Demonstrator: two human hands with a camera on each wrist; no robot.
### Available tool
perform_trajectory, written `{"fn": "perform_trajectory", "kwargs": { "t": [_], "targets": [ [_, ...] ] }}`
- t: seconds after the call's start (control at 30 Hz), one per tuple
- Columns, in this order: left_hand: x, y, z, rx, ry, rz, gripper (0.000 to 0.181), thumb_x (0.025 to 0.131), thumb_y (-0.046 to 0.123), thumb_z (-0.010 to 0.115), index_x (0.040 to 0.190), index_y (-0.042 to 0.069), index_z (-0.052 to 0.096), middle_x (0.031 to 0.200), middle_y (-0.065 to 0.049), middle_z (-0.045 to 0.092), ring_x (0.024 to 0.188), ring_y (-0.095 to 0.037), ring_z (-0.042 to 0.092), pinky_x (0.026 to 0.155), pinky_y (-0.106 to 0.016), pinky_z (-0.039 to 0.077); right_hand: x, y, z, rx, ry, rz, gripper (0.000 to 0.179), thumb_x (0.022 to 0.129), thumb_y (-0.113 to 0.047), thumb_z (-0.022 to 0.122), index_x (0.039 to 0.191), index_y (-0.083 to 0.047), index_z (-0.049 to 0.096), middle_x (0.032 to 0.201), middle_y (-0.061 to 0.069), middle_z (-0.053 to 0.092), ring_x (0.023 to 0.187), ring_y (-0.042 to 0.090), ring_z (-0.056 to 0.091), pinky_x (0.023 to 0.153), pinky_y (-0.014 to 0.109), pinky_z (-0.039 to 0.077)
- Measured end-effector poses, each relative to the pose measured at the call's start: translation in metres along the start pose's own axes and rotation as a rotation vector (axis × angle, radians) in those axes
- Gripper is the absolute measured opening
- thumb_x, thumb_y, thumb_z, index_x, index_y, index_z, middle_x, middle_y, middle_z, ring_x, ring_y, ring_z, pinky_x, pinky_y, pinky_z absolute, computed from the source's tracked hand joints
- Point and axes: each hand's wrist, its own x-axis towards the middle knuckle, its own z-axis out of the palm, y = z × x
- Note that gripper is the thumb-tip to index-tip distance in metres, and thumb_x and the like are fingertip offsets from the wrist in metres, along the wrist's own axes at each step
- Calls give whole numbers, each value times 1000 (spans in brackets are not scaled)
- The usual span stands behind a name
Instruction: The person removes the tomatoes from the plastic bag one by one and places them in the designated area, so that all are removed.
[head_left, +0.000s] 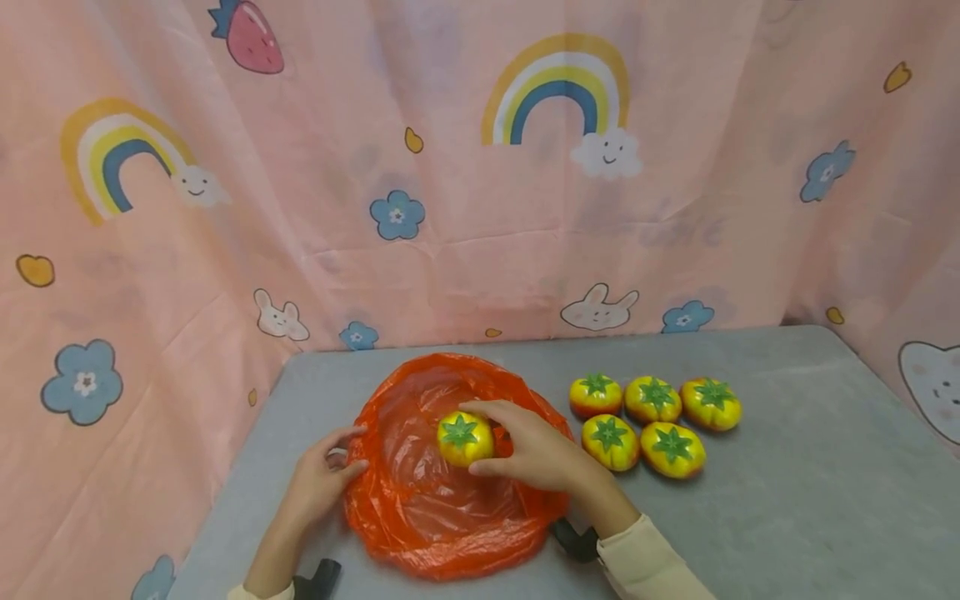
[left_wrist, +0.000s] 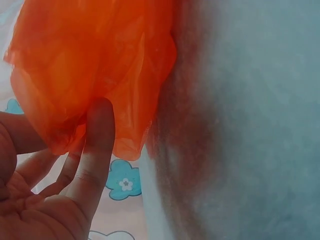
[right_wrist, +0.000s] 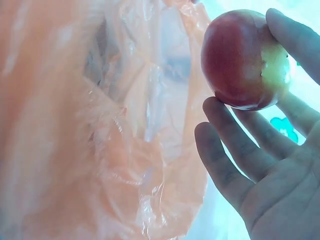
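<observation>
An orange-red plastic bag (head_left: 457, 554) lies with its mouth spread wide on the table. My left hand (head_left: 321, 473) pinches the bag's left rim; in the left wrist view the thin plastic (left_wrist: 100, 55) runs between thumb and fingers. Over the bag's mouth, my right hand (head_left: 536, 446) holds a yellow tomato (head_left: 465, 439) with a green star-shaped top facing up. The right wrist view shows its red underside (right_wrist: 232, 60), with thumb and fingertips about its sides and the bag (right_wrist: 125, 150) beside it.
To the right of the bag, several more yellow-red tomatoes (head_left: 651, 400) sit in two close rows on the grey table (head_left: 810, 467). A pink patterned curtain (head_left: 465, 275) hangs behind and at both sides. Black straps' ends (head_left: 576, 542) show near the wrists.
</observation>
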Motion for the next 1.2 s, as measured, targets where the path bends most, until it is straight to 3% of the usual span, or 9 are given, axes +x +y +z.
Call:
{"fn": "perform_trajectory", "kwargs": {
  "t": [0.3,0.57,0.87,1.2],
  "targets": [
    [1,1,-3,20,2,-4,48,89,2,71,134,12,60,119,-15,62,86,-16,64,66,-24,52,-10,8,-2,6,30,42,69,83,-49,77,145,-40,45,151,-5,47,136,22,48,107,59,43],
    [1,2,-5,-5,8,-29,49,89,5,72,135,13,59,118,-15,61,84,-15,63,66,-25,53,-18,10,-6,21,33,22,69,83,-50,77,144,-42,45,148,-9,48,132,19,50,106,57,45],
    [0,2,-8,14,19,-11,48,88,5,73,134,12,60,118,-15,62,86,-16,64,67,-23,53,-29,10,-8,9,25,12,69,83,-49,76,145,-38,46,149,-8,48,133,21,50,107,58,43],
    [0,3,-7,9,21,-6,49,88,7,74,134,12,60,119,-15,62,88,-18,65,68,-24,55,-43,12,-12,5,29,62,70,82,-53,76,144,-37,48,147,-10,49,135,22,48,108,62,40]
  ]
}}
